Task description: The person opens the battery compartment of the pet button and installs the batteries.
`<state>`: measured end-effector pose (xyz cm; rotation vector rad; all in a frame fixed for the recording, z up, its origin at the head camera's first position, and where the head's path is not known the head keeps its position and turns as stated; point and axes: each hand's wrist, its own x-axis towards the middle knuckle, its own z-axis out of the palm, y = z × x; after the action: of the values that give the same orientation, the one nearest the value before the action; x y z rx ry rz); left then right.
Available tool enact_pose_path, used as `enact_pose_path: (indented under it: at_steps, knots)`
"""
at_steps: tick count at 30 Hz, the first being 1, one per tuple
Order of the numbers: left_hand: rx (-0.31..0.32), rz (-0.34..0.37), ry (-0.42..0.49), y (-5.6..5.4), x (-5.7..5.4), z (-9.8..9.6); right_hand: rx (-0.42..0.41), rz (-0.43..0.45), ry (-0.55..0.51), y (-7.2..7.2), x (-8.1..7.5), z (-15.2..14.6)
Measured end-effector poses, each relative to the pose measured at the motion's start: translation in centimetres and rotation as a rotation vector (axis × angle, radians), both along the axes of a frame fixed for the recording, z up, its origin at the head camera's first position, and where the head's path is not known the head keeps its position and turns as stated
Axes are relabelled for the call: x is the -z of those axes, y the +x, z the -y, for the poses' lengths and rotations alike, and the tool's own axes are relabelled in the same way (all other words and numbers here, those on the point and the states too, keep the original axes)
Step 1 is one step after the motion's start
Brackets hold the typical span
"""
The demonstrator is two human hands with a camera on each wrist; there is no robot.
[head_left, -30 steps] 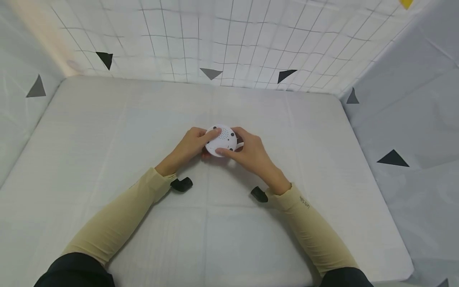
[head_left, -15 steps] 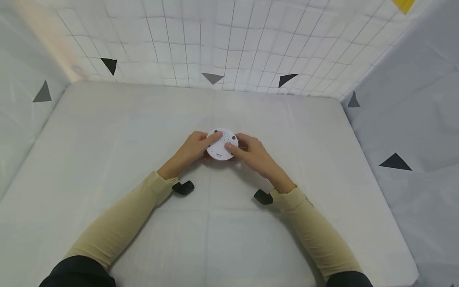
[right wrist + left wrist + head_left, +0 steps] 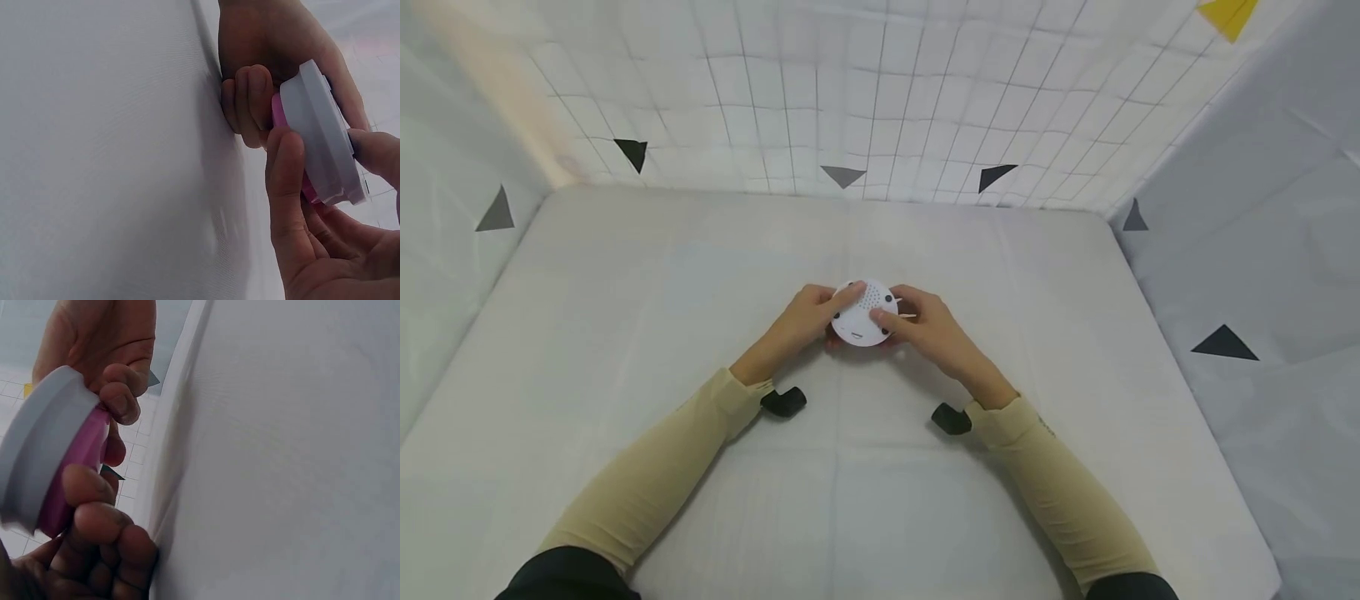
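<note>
Both hands hold a round white device with a speaker-hole pattern and dark round feet on its upturned side. My left hand grips its left edge, thumb lying across the white face near the holes. On the right edge, my right hand grips it with the thumb pressed on the face and the fingers underneath. Thin pale pieces stick out beside the right fingers. In the left wrist view, the underside of the device shows a pink part, partly covered by fingers. The right wrist view shows the stepped white rim edge-on.
The hands are over a white covered table. A white gridded sheet with dark triangles rises behind it, and a grey-white sheet stands at the right. Black curved pieces jut from both sleeve cuffs.
The right thumb has shifted from the device's lower edge onto its face, and the device has turned slightly. Hands and table now appear lower in the head view.
</note>
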<state>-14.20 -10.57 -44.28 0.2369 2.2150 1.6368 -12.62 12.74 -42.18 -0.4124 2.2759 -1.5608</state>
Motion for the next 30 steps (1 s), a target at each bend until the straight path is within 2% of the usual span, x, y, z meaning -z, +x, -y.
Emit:
enact_pose_path:
  at_steps: [7,18,24,30]
  knots:
    - [-0.003,0.004,0.015,0.1,0.11,0.01,0.008,-0.011,-0.02,0.04,0.2,-0.08]
    - [0.003,0.014,0.132,0.12,0.33,0.08,0.086,-0.098,-0.076,0.31,-0.28,-0.02]
    - [0.019,-0.005,0.132,0.13,0.37,0.13,0.1,-0.16,-0.021,0.32,-0.22,-0.04]
    - [0.018,0.014,0.161,0.1,0.4,0.08,0.092,-0.225,0.014,0.45,-0.25,-0.13]
